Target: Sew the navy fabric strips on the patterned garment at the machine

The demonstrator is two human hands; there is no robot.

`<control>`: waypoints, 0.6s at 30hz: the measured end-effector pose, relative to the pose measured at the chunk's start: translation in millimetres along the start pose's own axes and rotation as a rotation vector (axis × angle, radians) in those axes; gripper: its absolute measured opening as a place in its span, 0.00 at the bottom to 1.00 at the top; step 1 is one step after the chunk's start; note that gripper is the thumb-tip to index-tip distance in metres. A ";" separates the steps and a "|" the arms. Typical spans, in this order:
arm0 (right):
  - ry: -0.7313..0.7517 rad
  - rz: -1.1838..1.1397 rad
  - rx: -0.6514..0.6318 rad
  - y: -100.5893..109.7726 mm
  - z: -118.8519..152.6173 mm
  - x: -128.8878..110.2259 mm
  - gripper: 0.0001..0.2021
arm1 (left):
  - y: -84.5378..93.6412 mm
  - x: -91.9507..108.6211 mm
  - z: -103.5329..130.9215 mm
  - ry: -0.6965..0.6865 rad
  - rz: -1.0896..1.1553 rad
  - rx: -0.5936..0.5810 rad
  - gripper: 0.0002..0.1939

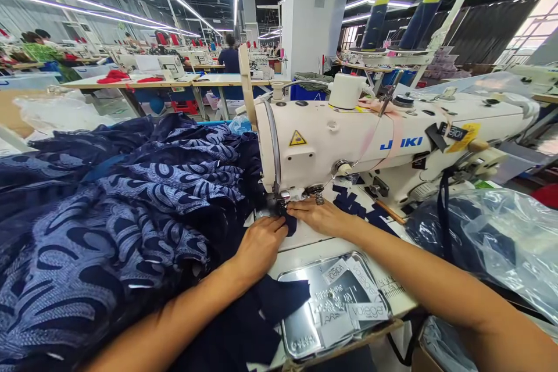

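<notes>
A white JUKI sewing machine stands in front of me, its needle area low at the left end of the head. My left hand lies just in front of the presser foot, its fingers curled and pressed together on a piece of navy fabric. From the right, my right hand reaches under the machine head. Its fingertips pinch at the same fabric beside the needle area, partly hidden by machine parts. To the left spreads a large heap of navy garments with pale blue embroidery.
A metal tray with printed labels lies on the table's front edge. Several navy fabric scraps sit beneath the machine arm. Clear plastic bags bulge on the right. Two thread cones stand above. Other people work farther back.
</notes>
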State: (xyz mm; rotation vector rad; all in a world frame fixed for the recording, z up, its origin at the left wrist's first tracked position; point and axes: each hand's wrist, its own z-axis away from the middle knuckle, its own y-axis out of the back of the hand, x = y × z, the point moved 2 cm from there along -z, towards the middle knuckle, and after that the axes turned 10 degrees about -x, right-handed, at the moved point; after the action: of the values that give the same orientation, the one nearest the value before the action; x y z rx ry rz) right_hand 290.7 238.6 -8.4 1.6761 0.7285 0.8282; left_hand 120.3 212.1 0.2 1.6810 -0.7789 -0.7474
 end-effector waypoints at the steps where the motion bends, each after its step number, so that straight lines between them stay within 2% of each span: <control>1: -0.001 -0.001 -0.007 0.0 0.0 0.1 0.16 | -0.1 0.2 -0.4 -0.002 0.001 0.002 0.12; 18: -0.087 0.063 -0.077 6.0 -3.5 -5.3 0.17 | 1.7 2.6 -11.0 0.047 -0.024 -0.077 0.09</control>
State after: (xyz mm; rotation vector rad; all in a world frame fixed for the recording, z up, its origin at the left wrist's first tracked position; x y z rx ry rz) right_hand 285.1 234.8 -2.9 1.6620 0.5796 0.8120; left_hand 130.4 215.8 4.0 1.6355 -0.6897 -0.7432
